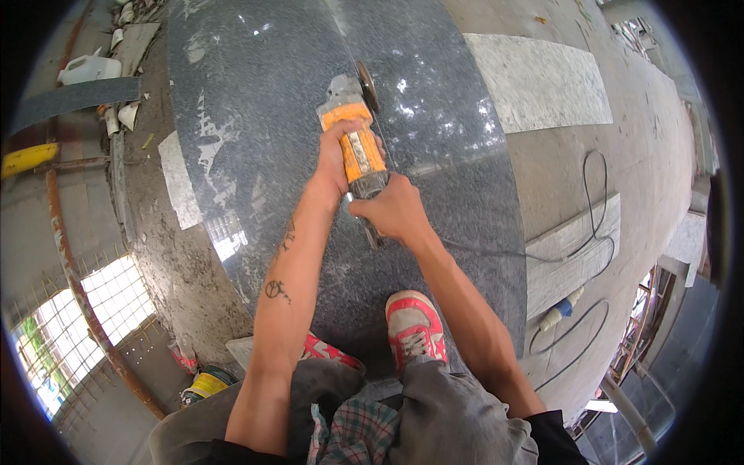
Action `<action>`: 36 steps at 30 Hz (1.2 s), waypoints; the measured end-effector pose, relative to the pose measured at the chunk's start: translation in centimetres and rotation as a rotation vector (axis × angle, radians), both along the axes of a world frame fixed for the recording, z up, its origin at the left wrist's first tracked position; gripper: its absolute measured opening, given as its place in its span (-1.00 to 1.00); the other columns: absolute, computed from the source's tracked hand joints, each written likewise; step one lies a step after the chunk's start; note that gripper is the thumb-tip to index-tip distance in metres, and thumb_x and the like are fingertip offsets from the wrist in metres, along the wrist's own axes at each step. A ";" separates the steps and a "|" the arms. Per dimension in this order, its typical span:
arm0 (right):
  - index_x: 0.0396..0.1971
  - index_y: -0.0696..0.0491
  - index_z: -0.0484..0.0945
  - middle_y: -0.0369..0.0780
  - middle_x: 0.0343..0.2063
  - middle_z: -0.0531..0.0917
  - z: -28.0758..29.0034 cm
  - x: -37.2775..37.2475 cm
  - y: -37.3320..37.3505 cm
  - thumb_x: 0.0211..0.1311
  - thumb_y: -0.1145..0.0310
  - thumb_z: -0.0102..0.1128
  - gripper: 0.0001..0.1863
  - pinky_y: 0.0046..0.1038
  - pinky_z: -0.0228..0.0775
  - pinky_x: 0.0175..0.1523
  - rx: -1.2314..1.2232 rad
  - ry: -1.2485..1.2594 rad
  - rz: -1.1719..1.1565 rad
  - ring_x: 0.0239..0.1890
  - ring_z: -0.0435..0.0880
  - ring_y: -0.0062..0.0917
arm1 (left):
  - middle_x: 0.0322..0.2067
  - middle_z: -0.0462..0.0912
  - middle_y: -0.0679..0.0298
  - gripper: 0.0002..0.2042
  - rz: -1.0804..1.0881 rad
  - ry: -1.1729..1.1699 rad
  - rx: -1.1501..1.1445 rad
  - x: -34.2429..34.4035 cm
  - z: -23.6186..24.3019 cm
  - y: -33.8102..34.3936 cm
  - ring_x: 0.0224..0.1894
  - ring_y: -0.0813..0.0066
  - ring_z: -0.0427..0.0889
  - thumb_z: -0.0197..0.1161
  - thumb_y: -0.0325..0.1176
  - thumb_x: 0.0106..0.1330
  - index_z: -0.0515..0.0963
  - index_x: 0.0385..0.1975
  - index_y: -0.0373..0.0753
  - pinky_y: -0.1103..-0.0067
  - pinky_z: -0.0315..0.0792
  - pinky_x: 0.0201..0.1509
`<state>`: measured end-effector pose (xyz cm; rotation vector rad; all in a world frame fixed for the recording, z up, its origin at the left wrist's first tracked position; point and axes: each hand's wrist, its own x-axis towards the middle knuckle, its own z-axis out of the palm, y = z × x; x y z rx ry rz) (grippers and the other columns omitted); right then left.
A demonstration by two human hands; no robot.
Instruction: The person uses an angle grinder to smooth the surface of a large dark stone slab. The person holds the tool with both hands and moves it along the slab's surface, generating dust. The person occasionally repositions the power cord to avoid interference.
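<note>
An orange and grey angle grinder (361,155) points away from me over a large dark, glossy stone slab (256,132). Its thin disc (366,84) is edge-on at a pale straight line running along the slab; I cannot tell whether it touches the stone. My left hand (337,151) is closed around the orange body. My right hand (387,205) is closed around the dark rear end below it. A black cord (488,253) runs from the grinder to the right. My shoes (411,333) are on the slab's near part, between my forearms.
Pale boards (535,77) lie right of the slab, with cord loops and a blue-and-white connector (562,308) on the concrete (581,170). At left are a white jug (89,71), a yellow object (29,159), rusty pipe (85,294) and metal grid (116,294).
</note>
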<state>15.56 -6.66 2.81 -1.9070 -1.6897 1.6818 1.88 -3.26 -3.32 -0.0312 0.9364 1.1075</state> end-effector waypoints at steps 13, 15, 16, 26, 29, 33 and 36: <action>-0.47 0.31 0.57 -0.09 -0.57 0.65 0.9 -0.8 1.8 -0.34 0.26 0.36 -0.56 -0.40 0.50 -0.37 -0.115 0.000 0.017 -0.51 0.68 -0.38 | -0.48 0.55 0.07 -0.61 0.017 -0.024 -0.003 -0.7 0.4 1.1 -0.46 0.25 0.60 0.13 -0.13 0.07 0.46 -0.32 -0.39 0.36 0.56 -0.36; -0.48 0.32 0.57 -0.09 -0.58 0.64 0.7 -0.6 1.4 -0.34 0.25 0.36 -0.57 -0.41 0.49 -0.40 -0.068 -0.001 0.016 -0.54 0.67 -0.40 | -0.48 0.55 0.08 -0.61 0.022 -0.052 -0.039 -0.6 0.4 0.9 -0.46 0.26 0.60 0.13 -0.13 0.07 0.46 -0.32 -0.39 0.37 0.56 -0.36; -0.48 0.32 0.57 -0.10 -0.59 0.64 0.4 -0.2 0.6 -0.34 0.25 0.36 -0.57 -0.42 0.49 -0.41 -0.021 -0.005 0.013 -0.55 0.66 -0.41 | -0.48 0.55 0.08 -0.61 0.012 -0.037 -0.033 -0.2 0.5 0.5 -0.47 0.26 0.60 0.13 -0.13 0.07 0.46 -0.32 -0.39 0.37 0.56 -0.37; -0.38 0.30 0.58 0.00 -0.44 0.68 0.8 0.3 0.9 -0.33 0.15 0.41 -0.46 -0.33 0.53 -0.17 -0.083 0.005 0.033 -0.31 0.70 -0.21 | -0.49 0.55 0.10 -0.63 0.020 0.005 -0.018 0.4 0.9 0.3 -0.48 0.27 0.59 0.13 -0.13 0.07 0.47 -0.33 -0.37 0.38 0.56 -0.37; -0.47 0.28 0.58 -0.09 -0.57 0.65 0.7 0.2 0.3 -0.34 0.20 0.37 -0.55 -0.42 0.49 -0.43 -0.041 -0.007 0.012 -0.55 0.67 -0.40 | -0.50 0.55 0.10 -0.62 0.012 0.032 -0.024 0.5 0.9 -0.2 -0.48 0.27 0.59 0.12 -0.13 0.07 0.47 -0.33 -0.37 0.39 0.56 -0.38; -0.44 0.29 0.57 -0.09 -0.56 0.65 0.3 0.8 -0.9 -0.33 0.20 0.38 -0.53 -0.41 0.50 -0.38 0.039 0.023 0.019 -0.50 0.69 -0.39 | -0.50 0.55 0.10 -0.62 -0.009 0.047 -0.027 1.0 0.7 -1.1 -0.48 0.27 0.60 0.13 -0.12 0.07 0.47 -0.33 -0.37 0.38 0.56 -0.38; -0.42 0.29 0.58 -0.09 -0.55 0.66 0.3 0.6 -0.3 -0.32 0.19 0.38 -0.52 -0.40 0.51 -0.34 -0.008 0.005 0.023 -0.47 0.69 -0.38 | -0.48 0.54 0.10 -0.62 0.008 0.049 0.015 0.7 0.5 -0.6 -0.47 0.27 0.60 0.14 -0.12 0.07 0.46 -0.32 -0.37 0.38 0.55 -0.37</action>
